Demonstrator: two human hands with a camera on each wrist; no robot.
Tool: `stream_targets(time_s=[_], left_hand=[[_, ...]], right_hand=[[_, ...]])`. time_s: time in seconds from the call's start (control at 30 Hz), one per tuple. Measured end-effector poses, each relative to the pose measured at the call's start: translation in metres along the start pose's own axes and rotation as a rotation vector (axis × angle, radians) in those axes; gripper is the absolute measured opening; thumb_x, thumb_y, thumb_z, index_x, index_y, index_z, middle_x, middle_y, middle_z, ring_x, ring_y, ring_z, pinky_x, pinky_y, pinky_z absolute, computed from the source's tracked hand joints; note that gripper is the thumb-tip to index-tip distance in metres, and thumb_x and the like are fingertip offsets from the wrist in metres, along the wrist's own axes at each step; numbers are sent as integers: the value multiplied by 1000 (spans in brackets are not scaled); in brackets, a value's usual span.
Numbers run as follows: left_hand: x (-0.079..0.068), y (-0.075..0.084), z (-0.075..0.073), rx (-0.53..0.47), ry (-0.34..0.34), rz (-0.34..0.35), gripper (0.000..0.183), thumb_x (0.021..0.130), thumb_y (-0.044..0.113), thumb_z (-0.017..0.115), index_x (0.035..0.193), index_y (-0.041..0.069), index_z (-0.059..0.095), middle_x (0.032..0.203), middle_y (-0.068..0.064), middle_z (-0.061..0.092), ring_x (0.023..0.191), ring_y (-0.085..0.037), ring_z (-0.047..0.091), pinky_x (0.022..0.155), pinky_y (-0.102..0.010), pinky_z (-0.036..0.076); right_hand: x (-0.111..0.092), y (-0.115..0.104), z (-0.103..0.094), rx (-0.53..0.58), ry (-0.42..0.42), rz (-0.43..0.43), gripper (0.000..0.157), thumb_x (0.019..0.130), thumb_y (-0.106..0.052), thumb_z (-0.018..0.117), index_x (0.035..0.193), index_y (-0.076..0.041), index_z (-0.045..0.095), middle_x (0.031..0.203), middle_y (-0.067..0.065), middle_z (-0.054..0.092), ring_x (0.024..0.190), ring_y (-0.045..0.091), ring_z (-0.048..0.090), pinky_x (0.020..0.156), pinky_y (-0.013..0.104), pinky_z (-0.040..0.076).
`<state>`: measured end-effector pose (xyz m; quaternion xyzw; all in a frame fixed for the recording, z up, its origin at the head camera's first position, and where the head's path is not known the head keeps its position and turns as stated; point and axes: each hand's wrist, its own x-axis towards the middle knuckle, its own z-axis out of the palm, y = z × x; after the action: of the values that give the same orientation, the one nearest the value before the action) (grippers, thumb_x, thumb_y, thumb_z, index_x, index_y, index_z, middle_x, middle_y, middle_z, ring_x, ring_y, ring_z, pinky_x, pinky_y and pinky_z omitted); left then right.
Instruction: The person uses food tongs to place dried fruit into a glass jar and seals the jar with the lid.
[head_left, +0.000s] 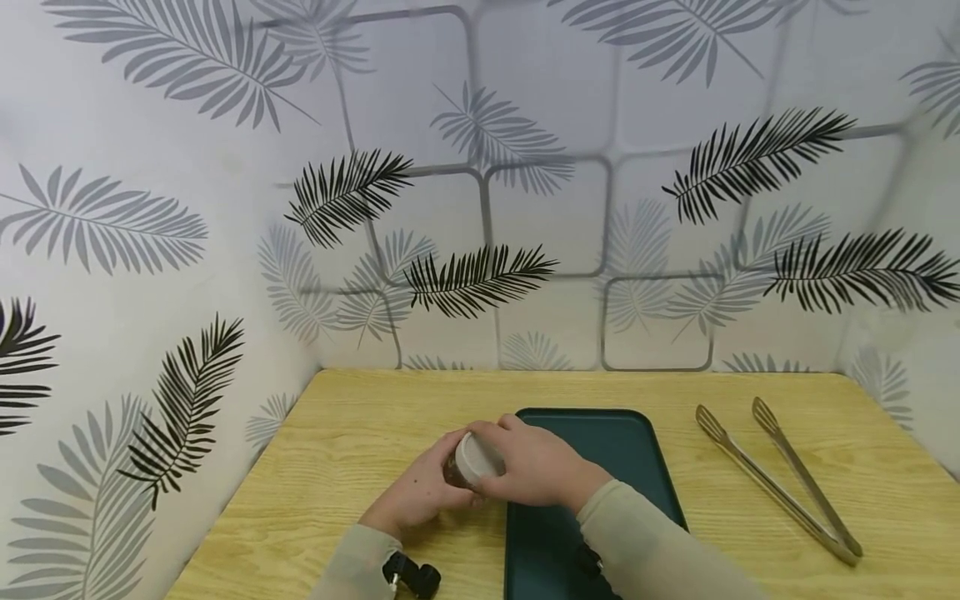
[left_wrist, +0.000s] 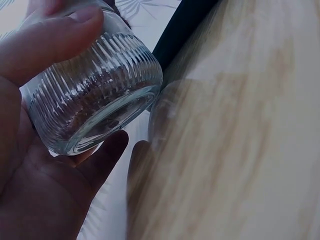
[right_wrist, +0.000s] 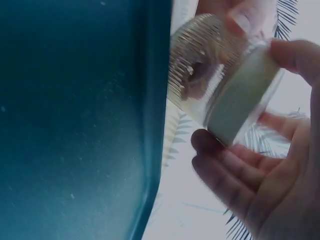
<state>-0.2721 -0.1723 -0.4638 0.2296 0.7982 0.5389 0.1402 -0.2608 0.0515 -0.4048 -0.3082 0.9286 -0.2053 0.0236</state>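
Observation:
A ribbed glass jar (left_wrist: 95,87) with a pale lid (head_left: 477,460) is held tilted above the table, beside the tray's left edge. My left hand (head_left: 423,487) grips the jar's glass body, thumb on one side and fingers on the other. Around the lid curl the fingers and thumb of my right hand (head_left: 536,462). Some dark, reddish-brown contents show through the glass in the left wrist view. Much of the jar is hidden behind the hands in the head view.
A dark green tray (head_left: 663,475) lies on the wooden table (head_left: 360,417), partly under my right forearm. Metal tongs (head_left: 795,492) rest spread apart on the right. Behind the table hangs a leaf-patterned backdrop (head_left: 540,208).

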Motion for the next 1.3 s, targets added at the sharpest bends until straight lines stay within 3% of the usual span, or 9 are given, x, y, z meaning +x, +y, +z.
stream_targets(time_s=[0.13, 0.23, 0.43, 0.53, 0.73, 0.83, 1.03, 1.13, 1.3], left_hand=[[1, -1, 1, -45, -20, 30, 86, 81, 15, 86, 152, 35, 41, 144, -1, 47, 120, -26, 52, 96, -43, 47], [2, -1, 1, -50, -28, 37, 86, 81, 17, 86, 152, 35, 40, 142, -1, 49, 119, -26, 54, 95, -42, 48], [1, -1, 0, -12, -32, 13, 90, 81, 24, 85, 155, 31, 34, 141, 0, 50, 121, -23, 54, 100, -42, 43], [0, 0, 1, -21, -32, 5, 93, 80, 22, 86, 156, 32, 34, 141, 0, 49, 121, -24, 53, 100, -42, 43], [3, 1, 3, -36, -28, 33, 91, 80, 18, 87, 154, 35, 37, 143, 1, 48, 120, -25, 54, 96, -41, 46], [3, 0, 3, -31, -32, 42, 88, 81, 19, 86, 153, 35, 38, 142, 1, 49, 121, -23, 54, 97, -40, 46], [1, -2, 3, 13, -21, 29, 87, 83, 27, 85, 155, 30, 35, 138, -1, 52, 117, -24, 55, 96, -42, 46], [0, -2, 2, 2, -18, 19, 88, 81, 24, 86, 154, 29, 37, 140, -2, 51, 120, -24, 54, 97, -42, 45], [-1, 0, 1, -11, -15, 6, 84, 81, 23, 86, 151, 29, 41, 140, -2, 51, 120, -24, 54, 97, -41, 46]], right_hand=[[2, -3, 4, -54, 45, 97, 77, 90, -73, 56, 143, -18, 54, 115, 5, 62, 82, 17, 59, 68, 38, 52], [1, -1, 4, -79, 45, 77, 83, 88, -75, 56, 150, -20, 48, 130, 7, 59, 98, 21, 61, 75, 41, 53], [-2, 6, -7, -23, -57, -127, 80, 90, -35, 76, 158, -36, 35, 157, 4, 37, 133, 27, 45, 94, 46, 50], [-2, 6, -8, -14, -63, -132, 75, 89, -32, 77, 155, -35, 41, 147, 2, 46, 120, 21, 53, 89, 43, 51], [0, 2, 0, -35, 38, 52, 74, 85, -67, 69, 143, -24, 54, 116, 1, 57, 83, 15, 57, 69, 36, 51], [0, 1, 2, -67, 70, 53, 79, 85, -72, 64, 144, -20, 54, 122, 4, 57, 88, 18, 58, 70, 38, 52], [-3, 4, -6, -18, -24, -125, 80, 88, -42, 77, 157, -37, 37, 156, 4, 37, 132, 27, 45, 90, 45, 51], [-3, 5, -8, -21, -48, -185, 75, 90, -25, 77, 154, -38, 41, 154, 3, 40, 132, 25, 46, 93, 44, 50], [-1, 0, -9, -71, -33, -177, 69, 91, -25, 77, 152, -33, 47, 144, 2, 49, 121, 20, 52, 92, 41, 50]])
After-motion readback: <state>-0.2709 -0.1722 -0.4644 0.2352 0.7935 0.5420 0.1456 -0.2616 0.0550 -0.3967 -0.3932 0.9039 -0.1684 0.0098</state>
